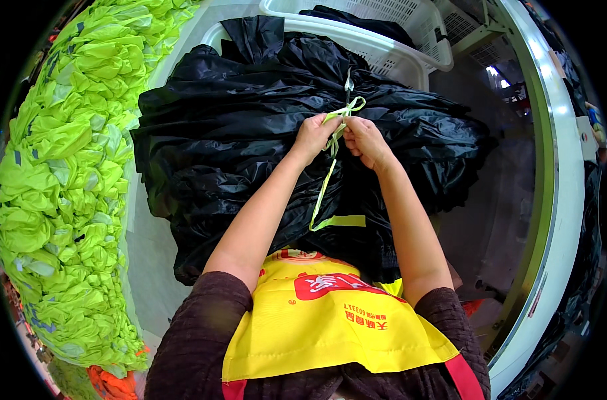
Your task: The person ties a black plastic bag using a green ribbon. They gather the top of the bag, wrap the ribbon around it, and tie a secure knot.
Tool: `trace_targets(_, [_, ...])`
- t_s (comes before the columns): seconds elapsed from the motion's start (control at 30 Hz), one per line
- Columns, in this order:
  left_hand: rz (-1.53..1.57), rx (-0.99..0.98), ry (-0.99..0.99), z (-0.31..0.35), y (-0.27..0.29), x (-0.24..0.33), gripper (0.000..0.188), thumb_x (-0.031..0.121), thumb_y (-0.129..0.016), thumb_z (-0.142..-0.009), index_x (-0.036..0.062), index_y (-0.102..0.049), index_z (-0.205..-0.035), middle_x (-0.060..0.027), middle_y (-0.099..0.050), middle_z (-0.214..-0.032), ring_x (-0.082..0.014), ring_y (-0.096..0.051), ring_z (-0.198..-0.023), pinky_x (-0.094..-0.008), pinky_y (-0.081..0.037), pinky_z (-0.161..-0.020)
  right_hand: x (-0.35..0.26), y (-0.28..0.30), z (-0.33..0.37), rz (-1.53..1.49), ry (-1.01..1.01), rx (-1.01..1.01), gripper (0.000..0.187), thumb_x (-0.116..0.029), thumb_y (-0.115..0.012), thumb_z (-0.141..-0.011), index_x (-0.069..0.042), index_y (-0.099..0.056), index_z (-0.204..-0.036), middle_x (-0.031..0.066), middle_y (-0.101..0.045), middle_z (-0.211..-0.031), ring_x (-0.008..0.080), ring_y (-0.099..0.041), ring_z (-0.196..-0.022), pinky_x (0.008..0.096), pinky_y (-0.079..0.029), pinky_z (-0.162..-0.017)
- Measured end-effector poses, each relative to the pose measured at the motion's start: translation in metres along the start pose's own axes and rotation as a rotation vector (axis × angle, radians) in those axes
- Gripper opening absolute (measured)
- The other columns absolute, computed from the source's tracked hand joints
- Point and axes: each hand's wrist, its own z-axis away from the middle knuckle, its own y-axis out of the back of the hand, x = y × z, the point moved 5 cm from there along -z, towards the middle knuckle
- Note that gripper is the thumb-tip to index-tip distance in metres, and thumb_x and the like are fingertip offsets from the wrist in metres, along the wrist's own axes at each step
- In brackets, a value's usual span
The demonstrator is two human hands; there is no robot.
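A large bundle of shiny black fabric pieces (237, 127) lies in front of me. Around its middle runs a pale yellow-green fabric strip (323, 190), looped and knotted near its upper centre. My left hand (313, 137) pinches the strip at the knot. Right beside it, my right hand (366, 141) is closed on the strip too, fingers curled, with a loop standing up above both hands. One tail of the strip hangs down over the black fabric and bends into a wider flat end. The fingertips partly hide the knot.
A heap of bright yellow-green garments (70, 167) fills the left side. White plastic baskets (383, 57) stand beyond the bundle, one with black fabric inside. A pale curved-looking table edge (567, 167) runs along the right. Orange fabric (111, 383) lies at lower left.
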Motion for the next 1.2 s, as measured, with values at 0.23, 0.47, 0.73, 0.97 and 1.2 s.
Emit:
trace_targets(0.23, [-0.039, -0.01, -0.03, -0.001, 0.002, -0.007, 0.018, 0.023, -0.062, -0.085, 0.006, -0.065, -0.086, 0.0059, -0.056, -0.066, -0.0028, -0.045, -0.053, -0.0196, -0.035, -0.047, -0.015, -0.02, 0.068, 0.419, 0.244, -0.128, 0.027, -0.018, -0.048, -0.089, -0.008, -0.047, -0.064, -0.0089, -0.042, -0.063, 0.0017, -0.035, -0.057, 0.0198, -0.029, -0.049])
trace_targets(0.47, [0.112, -0.064, -0.035, 0.011, 0.001, -0.014, 0.015, 0.02, -0.061, -0.084, 0.0059, -0.065, -0.087, 0.0051, -0.058, -0.071, -0.0025, -0.048, -0.059, -0.0186, -0.037, -0.053, 0.007, -0.005, 0.071, 0.285, 0.283, -0.003, 0.023, -0.02, -0.051, -0.09, -0.005, -0.058, -0.075, -0.0027, -0.053, -0.061, 0.005, -0.047, -0.053, 0.0191, -0.036, -0.05])
trace_targets(0.73, [0.087, -0.06, -0.041, 0.006, 0.003, -0.02, 0.015, 0.017, -0.059, -0.084, 0.0055, -0.065, -0.092, 0.0041, -0.06, -0.074, -0.0021, -0.049, -0.059, -0.0184, -0.037, -0.053, 0.005, 0.004, 0.03, -0.39, -0.077, -0.008, 0.019, -0.017, -0.051, -0.089, -0.001, -0.057, -0.097, 0.0067, -0.064, -0.086, 0.0164, -0.064, -0.073, 0.0305, -0.054, -0.071])
trace_targets(0.97, [0.026, -0.057, -0.03, 0.004, 0.001, -0.021, 0.014, 0.016, -0.063, -0.08, 0.0049, -0.065, -0.087, 0.0029, -0.061, -0.072, -0.0044, -0.051, -0.058, -0.021, -0.04, -0.053, 0.025, -0.001, 0.028, -0.739, -0.043, -0.152, 0.015, -0.013, -0.044, -0.086, -0.004, -0.055, -0.091, -0.0014, -0.05, -0.064, 0.0099, -0.044, -0.047, 0.0225, -0.039, -0.043])
trace_targets(1.2, [-0.446, 0.02, -0.096, 0.004, -0.004, -0.008, 0.026, 0.026, -0.068, -0.075, 0.0015, -0.063, -0.08, -0.0083, -0.061, -0.064, -0.0151, -0.059, -0.058, -0.0293, -0.045, -0.057, 0.029, -0.003, 0.072, -0.212, 0.041, 0.413, 0.013, -0.024, -0.049, -0.092, -0.012, -0.05, -0.088, -0.008, -0.031, -0.055, 0.0036, -0.025, -0.041, 0.0212, -0.017, -0.037])
